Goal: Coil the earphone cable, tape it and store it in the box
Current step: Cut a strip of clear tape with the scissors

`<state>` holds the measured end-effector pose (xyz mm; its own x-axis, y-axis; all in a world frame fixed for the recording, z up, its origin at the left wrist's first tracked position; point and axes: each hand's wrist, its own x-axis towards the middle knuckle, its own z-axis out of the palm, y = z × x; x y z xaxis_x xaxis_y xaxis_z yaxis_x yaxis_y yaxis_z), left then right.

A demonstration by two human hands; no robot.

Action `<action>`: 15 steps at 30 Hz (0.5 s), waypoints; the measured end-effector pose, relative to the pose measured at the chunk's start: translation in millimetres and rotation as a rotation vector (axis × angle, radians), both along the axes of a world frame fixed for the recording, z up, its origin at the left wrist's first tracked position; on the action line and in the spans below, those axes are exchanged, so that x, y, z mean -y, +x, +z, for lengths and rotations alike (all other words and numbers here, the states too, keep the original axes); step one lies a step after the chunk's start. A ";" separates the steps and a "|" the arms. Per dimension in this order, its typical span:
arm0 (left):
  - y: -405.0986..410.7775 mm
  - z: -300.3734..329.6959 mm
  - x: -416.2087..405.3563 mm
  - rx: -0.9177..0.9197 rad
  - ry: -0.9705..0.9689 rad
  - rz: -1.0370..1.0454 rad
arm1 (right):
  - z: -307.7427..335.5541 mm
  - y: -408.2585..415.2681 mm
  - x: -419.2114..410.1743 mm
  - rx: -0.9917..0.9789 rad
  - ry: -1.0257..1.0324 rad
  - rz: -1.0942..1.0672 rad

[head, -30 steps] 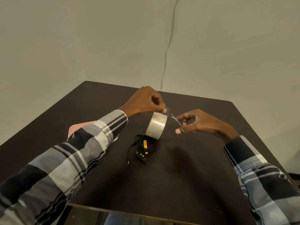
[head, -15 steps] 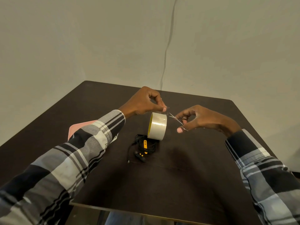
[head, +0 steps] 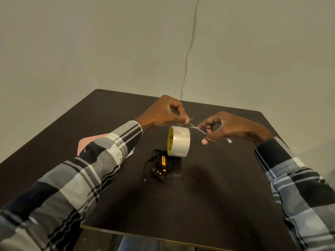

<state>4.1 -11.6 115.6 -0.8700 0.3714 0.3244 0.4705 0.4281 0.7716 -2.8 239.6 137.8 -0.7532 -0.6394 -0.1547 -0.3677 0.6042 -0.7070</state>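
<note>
Clear tape roll [head: 178, 141] hangs above coiled black earphone cable [head: 161, 163].

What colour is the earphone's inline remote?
Yellow-orange inline remote on the black coiled cable, head view.

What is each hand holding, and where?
The left hand pinches the free end of the tape, so the roll hangs from it. The right hand holds small scissors by the finger loops.

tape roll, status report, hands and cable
Left hand pinches tape end above roll. Right hand holds scissors at the strip. Coiled cable on table, untaped. Nothing in the way.
</note>
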 end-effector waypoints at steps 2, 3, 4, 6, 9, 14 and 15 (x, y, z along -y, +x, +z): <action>-0.4 -0.4 -0.4 -0.002 -0.002 0.000 | 0.0 0.0 0.9 0.002 0.005 0.006; -0.8 -0.5 -0.1 -0.003 0.000 -0.001 | 0.3 -0.1 1.4 0.006 0.006 0.007; -1.1 -0.5 -0.2 -0.003 0.006 -0.003 | 0.7 -0.5 1.3 0.008 0.007 0.009; -0.8 -0.6 -0.3 -0.003 0.019 -0.008 | 1.5 -1.4 0.9 0.003 0.013 0.016; -0.6 -0.7 -0.8 -0.001 0.036 -0.009 | 1.9 -2.5 -0.6 -0.010 0.030 0.022; -0.6 -0.6 -1.8 0.004 0.042 -0.012 | 3.5 -3.6 -2.2 -0.024 0.043 0.007; -0.5 -0.6 -2.3 0.005 0.045 -0.014 | 3.6 -3.5 -2.7 -0.033 0.047 0.011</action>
<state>3.6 -9.2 115.0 -0.8665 0.3683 0.3370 0.4723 0.3862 0.7923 -6.3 242.3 141.5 -0.7515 -0.6401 -0.1596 -0.3972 0.6322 -0.6652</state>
